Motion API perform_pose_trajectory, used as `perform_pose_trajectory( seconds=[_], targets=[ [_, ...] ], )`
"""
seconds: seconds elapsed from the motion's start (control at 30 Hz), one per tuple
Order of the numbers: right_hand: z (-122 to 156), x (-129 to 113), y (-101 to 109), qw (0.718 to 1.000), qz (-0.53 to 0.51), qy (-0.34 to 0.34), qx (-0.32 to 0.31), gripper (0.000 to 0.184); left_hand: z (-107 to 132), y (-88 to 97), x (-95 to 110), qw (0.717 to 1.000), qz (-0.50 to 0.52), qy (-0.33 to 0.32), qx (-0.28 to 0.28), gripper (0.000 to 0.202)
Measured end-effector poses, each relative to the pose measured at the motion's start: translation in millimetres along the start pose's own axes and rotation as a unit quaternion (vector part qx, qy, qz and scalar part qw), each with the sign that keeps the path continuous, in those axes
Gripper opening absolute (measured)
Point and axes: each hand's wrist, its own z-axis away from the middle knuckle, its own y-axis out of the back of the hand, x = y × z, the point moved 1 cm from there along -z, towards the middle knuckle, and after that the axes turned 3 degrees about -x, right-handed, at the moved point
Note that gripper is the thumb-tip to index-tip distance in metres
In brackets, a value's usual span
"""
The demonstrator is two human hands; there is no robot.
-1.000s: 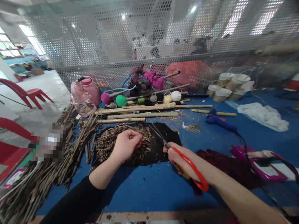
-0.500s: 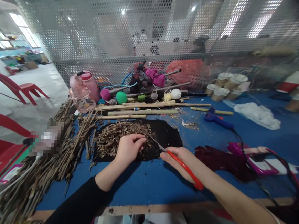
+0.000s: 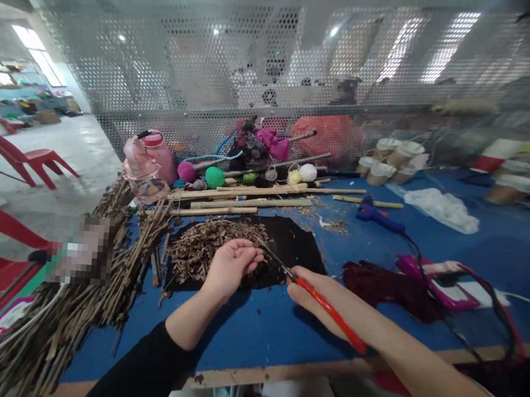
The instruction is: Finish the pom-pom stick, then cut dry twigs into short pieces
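Note:
My left hand [image 3: 232, 266] is closed in a pinch above the right side of a heap of dry brown plant bits [image 3: 204, 242]. What its fingertips hold is too small to name. My right hand [image 3: 316, 297] grips red-handled scissors [image 3: 325, 310], whose metal blades slant up and left to just beside the left fingertips. Whether the blades touch anything there I cannot tell. Both the heap and the blades lie over a black cloth sheet [image 3: 295, 244] on the blue table [image 3: 245, 337].
Long dry stalks [image 3: 96, 301] are piled at left. Behind the sheet lie bamboo sticks [image 3: 250, 202] and yarn balls [image 3: 214, 177]. At right are a blue glue gun [image 3: 378, 216], dark red cloth [image 3: 386, 287] and paper cups [image 3: 381, 173]. A perforated metal screen [image 3: 187, 70] closes the back.
The left fingers have loosened and turned slightly, with the fingertips more exposed. The right hand and scissors have shifted a little down, the blades still beside the left fingertips. The view has shifted slightly.

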Motion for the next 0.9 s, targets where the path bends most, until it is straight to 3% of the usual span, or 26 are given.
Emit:
perform_pose_trajectory(
  seconds=[0.17, 0.33, 0.5, 0.9],
  targets=[
    [-6, -1, -5, 1.0, -0.025, -0.013, 0.011, 0.046, -2, 4.4, -3, 0.999, -0.033, 0.009, -0.005, 0.012],
    [-3, -2, -6, 0.999, -0.041, -0.025, 0.02, 0.049, -5, 10.7, -5, 0.997, -0.062, -0.043, 0.023, 0.025],
    [5, -7, -2, 0.999, -0.039, 0.014, 0.0, 0.044, -6, 10.5, -3, 0.997, -0.017, -0.073, 0.03, 0.035],
    [-1, -5, -8, 0.999, -0.044, 0.005, 0.025, 0.046, -8, 10.7, -8, 0.982, -0.135, -0.126, 0.026, 0.018]
  ],
)
